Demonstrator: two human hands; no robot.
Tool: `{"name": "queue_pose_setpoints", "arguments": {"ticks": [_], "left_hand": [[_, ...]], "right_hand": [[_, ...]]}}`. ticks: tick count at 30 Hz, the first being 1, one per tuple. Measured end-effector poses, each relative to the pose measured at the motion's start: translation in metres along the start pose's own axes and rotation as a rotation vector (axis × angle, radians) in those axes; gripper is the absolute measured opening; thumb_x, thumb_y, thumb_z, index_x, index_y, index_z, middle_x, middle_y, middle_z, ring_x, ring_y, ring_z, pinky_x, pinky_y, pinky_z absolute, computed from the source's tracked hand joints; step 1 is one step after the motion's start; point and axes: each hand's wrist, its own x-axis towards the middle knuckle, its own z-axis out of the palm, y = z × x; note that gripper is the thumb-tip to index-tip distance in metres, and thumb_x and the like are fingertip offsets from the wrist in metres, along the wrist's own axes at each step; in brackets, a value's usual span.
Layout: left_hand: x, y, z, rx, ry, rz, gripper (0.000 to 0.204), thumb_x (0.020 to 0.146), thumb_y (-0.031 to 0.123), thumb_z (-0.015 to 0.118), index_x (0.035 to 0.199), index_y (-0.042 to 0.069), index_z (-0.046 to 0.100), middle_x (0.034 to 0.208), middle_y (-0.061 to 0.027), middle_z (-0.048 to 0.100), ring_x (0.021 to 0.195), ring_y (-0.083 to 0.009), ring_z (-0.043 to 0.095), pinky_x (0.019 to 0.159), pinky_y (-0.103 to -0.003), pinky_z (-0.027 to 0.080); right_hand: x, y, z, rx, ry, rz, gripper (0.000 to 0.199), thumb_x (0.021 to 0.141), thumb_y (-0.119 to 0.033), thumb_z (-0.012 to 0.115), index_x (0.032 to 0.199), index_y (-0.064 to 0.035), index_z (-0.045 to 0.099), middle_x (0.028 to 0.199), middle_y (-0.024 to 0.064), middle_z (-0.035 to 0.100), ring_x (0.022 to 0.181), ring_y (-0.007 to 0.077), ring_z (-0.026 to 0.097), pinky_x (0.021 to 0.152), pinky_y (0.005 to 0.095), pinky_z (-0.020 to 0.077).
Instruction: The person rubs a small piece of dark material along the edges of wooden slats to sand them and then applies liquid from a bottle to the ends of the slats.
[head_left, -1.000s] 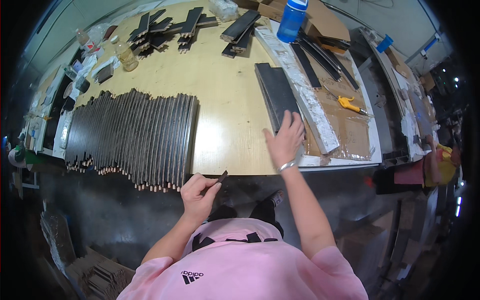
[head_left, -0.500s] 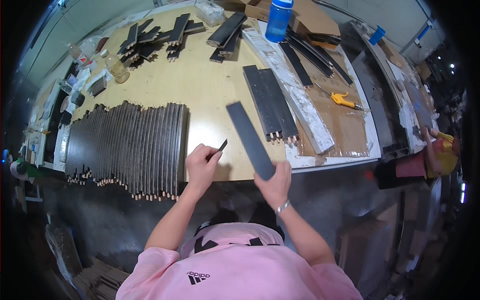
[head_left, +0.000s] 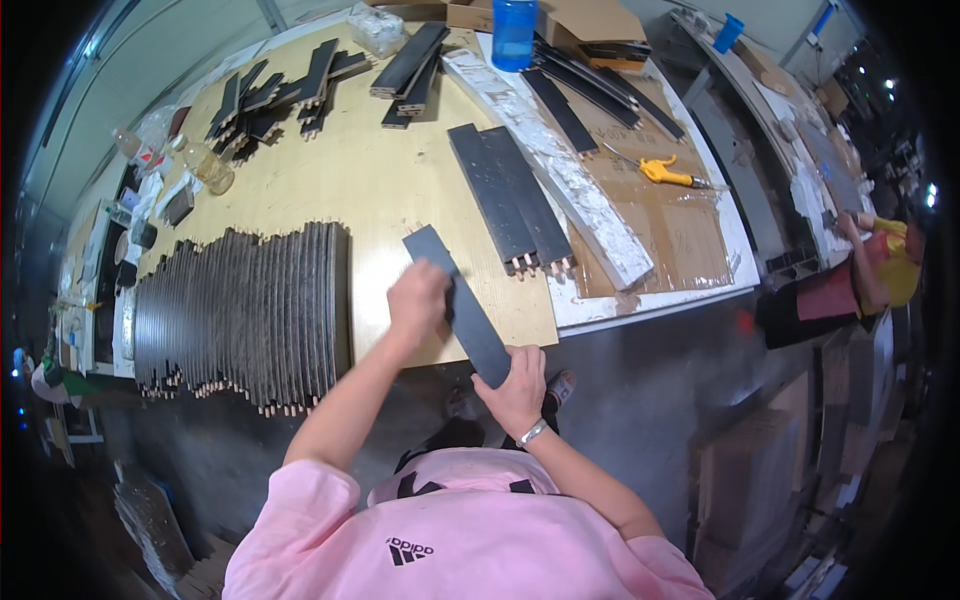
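Note:
A dark flat wooden board (head_left: 470, 318) slants over the front edge of the table. My right hand (head_left: 516, 388) is wrapped round its near end. My left hand (head_left: 418, 300) is closed against the board's left side, near the far end, and is somewhat blurred. A small black blade-like strip shows in it in the earlier view; now the fingers mostly hide it. Left of my left hand stands a long row of dark slats (head_left: 245, 310), packed on edge, with pale dowels at their ends. Two dark boards with dowels (head_left: 510, 200) lie beyond my right hand.
A white-wrapped bar (head_left: 560, 170) runs along the table's right part. Beyond it lie a yellow air gun (head_left: 668, 172) and cardboard (head_left: 640, 235). Loose dark boards (head_left: 320, 80), a blue bottle (head_left: 513, 38) and a clear bottle (head_left: 205, 168) stand farther off. A co-worker (head_left: 870, 270) is at right.
My left hand has moved up and in against the board's side. My right hand has brought the board left and nearer to me. The head view has shifted slightly.

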Motion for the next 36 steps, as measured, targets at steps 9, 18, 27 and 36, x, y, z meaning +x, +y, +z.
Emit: {"name": "queue_pose_setpoints", "arguments": {"ticks": [9, 18, 27, 36], "left_hand": [[-0.003, 0.010, -0.007, 0.012, -0.011, -0.075, 0.009, 0.081, 0.013, 0.070, 0.075, 0.008, 0.066, 0.079, -0.0105, 0.060, 0.074, -0.0322, 0.063, 0.061, -0.045, 0.051], [-0.106, 0.095, -0.025, -0.246, -0.235, 0.388, 0.006, 0.071, 0.007, 0.069, 0.072, 0.011, 0.065, 0.068, -0.0064, 0.053, 0.063, -0.0267, 0.058, 0.054, -0.040, 0.048], [-0.062, 0.064, -0.019, -0.183, -0.126, 0.256, 0.007, 0.071, 0.007, 0.069, 0.071, 0.008, 0.062, 0.070, -0.0085, 0.054, 0.066, -0.0291, 0.059, 0.054, -0.042, 0.048], [-0.044, 0.036, -0.055, -0.399, -0.021, -0.246, 0.008, 0.078, 0.006, 0.077, 0.079, 0.001, 0.071, 0.071, -0.0105, 0.063, 0.063, -0.0227, 0.063, 0.060, -0.034, 0.049]], "right_hand": [[-0.010, -0.002, -0.021, 0.029, -0.160, 0.099, 0.075, 0.062, -0.028, 0.091, 0.120, 0.0009, 0.052, 0.112, 0.0171, 0.049, 0.107, 0.0356, 0.049, 0.092, 0.0434, 0.0455], [-0.053, 0.041, -0.030, 0.154, -0.143, 0.312, 0.066, 0.064, -0.007, 0.084, 0.121, -0.0020, 0.050, 0.113, 0.0161, 0.049, 0.106, 0.0349, 0.053, 0.093, 0.0425, 0.0468], [-0.041, 0.025, -0.036, 0.234, -0.098, 0.235, 0.068, 0.064, 0.000, 0.080, 0.124, -0.0012, 0.048, 0.115, 0.0162, 0.046, 0.105, 0.0310, 0.053, 0.093, 0.0402, 0.0480], [-0.015, 0.001, -0.025, 0.127, -0.138, 0.042, 0.069, 0.070, -0.013, 0.083, 0.129, 0.0005, 0.049, 0.115, 0.0186, 0.049, 0.103, 0.0362, 0.056, 0.087, 0.0423, 0.0501]]}}
